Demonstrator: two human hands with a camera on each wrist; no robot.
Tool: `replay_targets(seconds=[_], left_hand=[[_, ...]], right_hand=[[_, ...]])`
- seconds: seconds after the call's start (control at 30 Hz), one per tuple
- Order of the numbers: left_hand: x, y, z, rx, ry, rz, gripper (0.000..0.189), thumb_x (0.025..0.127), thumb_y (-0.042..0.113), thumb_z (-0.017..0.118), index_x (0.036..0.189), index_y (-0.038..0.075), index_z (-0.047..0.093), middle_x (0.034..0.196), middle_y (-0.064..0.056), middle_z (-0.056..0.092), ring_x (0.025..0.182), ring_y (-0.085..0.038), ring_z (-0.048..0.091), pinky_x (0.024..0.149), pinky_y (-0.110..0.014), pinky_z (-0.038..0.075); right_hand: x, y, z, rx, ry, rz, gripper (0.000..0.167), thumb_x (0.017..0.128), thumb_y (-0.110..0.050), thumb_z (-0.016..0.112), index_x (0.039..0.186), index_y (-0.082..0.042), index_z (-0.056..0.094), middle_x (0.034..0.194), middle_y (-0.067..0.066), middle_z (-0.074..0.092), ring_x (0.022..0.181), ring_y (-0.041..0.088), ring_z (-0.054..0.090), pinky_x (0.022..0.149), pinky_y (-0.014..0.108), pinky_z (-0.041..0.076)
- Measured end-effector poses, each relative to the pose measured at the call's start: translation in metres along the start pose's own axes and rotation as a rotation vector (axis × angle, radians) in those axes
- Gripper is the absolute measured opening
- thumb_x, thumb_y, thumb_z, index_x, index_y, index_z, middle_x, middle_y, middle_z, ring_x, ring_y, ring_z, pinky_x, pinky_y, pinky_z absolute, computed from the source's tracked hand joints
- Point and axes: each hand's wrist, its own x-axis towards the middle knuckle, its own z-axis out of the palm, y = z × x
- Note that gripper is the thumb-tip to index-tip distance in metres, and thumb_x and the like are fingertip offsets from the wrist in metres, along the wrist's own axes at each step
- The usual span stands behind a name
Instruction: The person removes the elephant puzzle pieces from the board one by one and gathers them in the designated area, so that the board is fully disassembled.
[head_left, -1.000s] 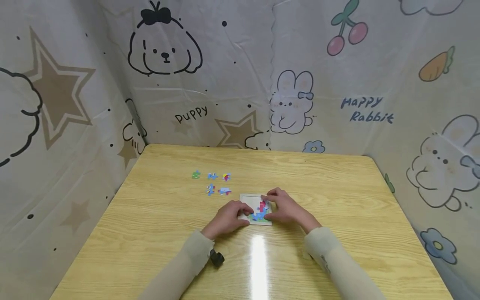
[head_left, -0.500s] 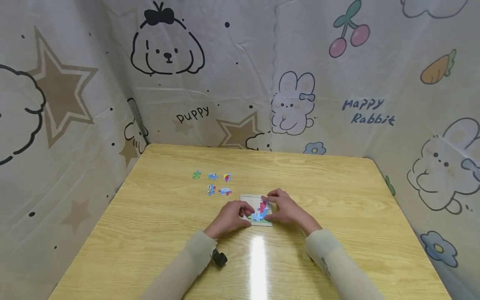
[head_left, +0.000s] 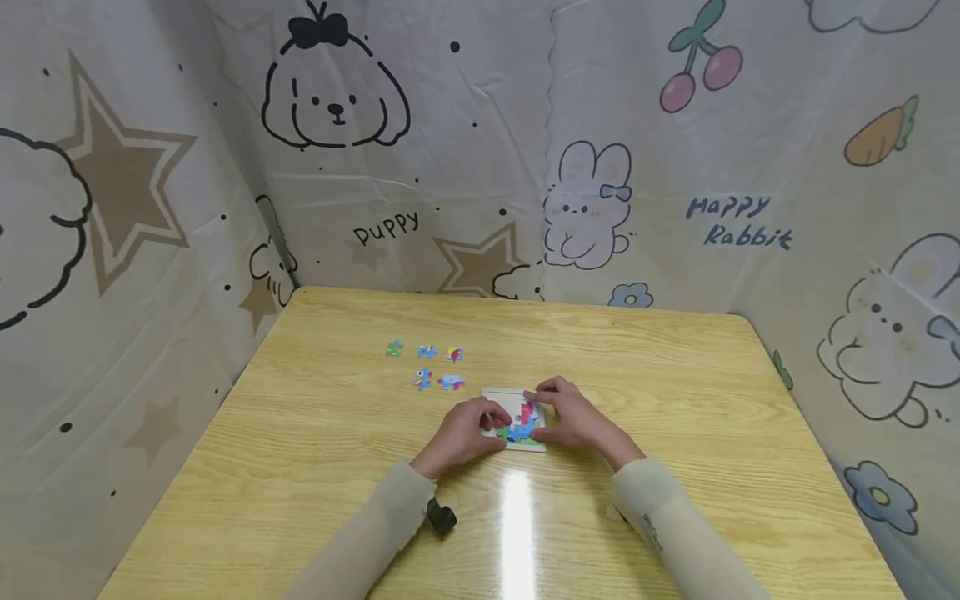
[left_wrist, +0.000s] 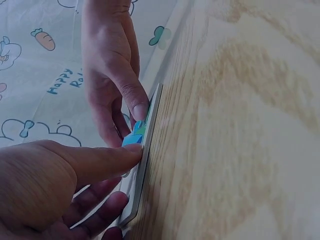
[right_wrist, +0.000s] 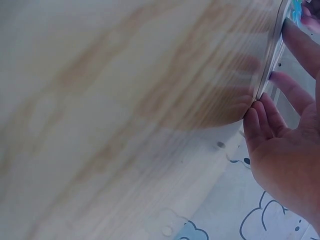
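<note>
Patterned cloth (head_left: 450,179) stands behind the table (head_left: 697,392), whose top looks smooth and glossy, so anything light on it could slide at a nudge.

The right hand (head_left: 576,418) grips the right end of the tray, thumb and fingers spread moderately along that side, fingertips at the far corner. If that hold slackens, a push from the other side would probably skid or turn the tray. The left hand (head_left: 459,433) is partly curled, its thumb at the near rim and its fingers over the board; I cannot tell whether it pinches a piece or only presses.

The tray (head_left: 498,399) lies on the table between the hands, its far left part bare. Tipping it by bearing on one rim could loosen what sits inside.

Within it, blue pieces (head_left: 517,432) fill the near side and a pink piece (head_left: 527,413) stands at the right. A fingertip dragging sideways might unseat them, and forcing a misaligned tab could lift its neighbour or bend it.

Five loose pieces (head_left: 452,382) lie beyond the left hand, well apart from its sleeve; a careless reach could scatter them.
</note>
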Motion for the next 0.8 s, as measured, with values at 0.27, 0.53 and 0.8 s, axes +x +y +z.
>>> replay_targets(seconds=[0.27, 0.53, 0.8], left_hand=[[-0.0006, 0.0005, 0.0006, -0.04, -0.015, 0.038, 0.027, 0.085, 0.008, 0.085, 0.11, 0.012, 0.076, 0.103, -0.001, 0.069, 0.09, -0.013, 0.063, 0.083, -0.027, 0.053], [-0.0018, 0.0021, 0.0022, -0.09, -0.017, 0.067, 0.03, 0.086, 0.006, 0.084, 0.114, 0.011, 0.075, 0.105, 0.0, 0.068, 0.09, -0.012, 0.065, 0.08, -0.024, 0.054], [-0.0001, 0.0021, 0.0045, -0.119, -0.047, 0.077, 0.029, 0.087, 0.006, 0.083, 0.114, 0.008, 0.075, 0.104, -0.002, 0.07, 0.082, -0.006, 0.064, 0.075, -0.022, 0.054]], right_hand=[[0.0004, 0.0017, 0.0003, 0.001, 0.008, 0.007, 0.069, 0.088, -0.028, 0.084, 0.149, -0.011, 0.057, 0.146, 0.018, 0.047, 0.136, 0.039, 0.045, 0.113, 0.057, 0.041], [0.0003, 0.0022, 0.0007, 0.013, 0.003, 0.008, 0.068, 0.089, -0.028, 0.084, 0.149, -0.011, 0.057, 0.146, 0.018, 0.048, 0.135, 0.039, 0.045, 0.112, 0.058, 0.042], [0.0005, 0.0017, 0.0014, 0.021, 0.007, 0.01, 0.068, 0.089, -0.028, 0.084, 0.149, -0.012, 0.057, 0.147, 0.017, 0.047, 0.136, 0.038, 0.044, 0.113, 0.057, 0.042]])
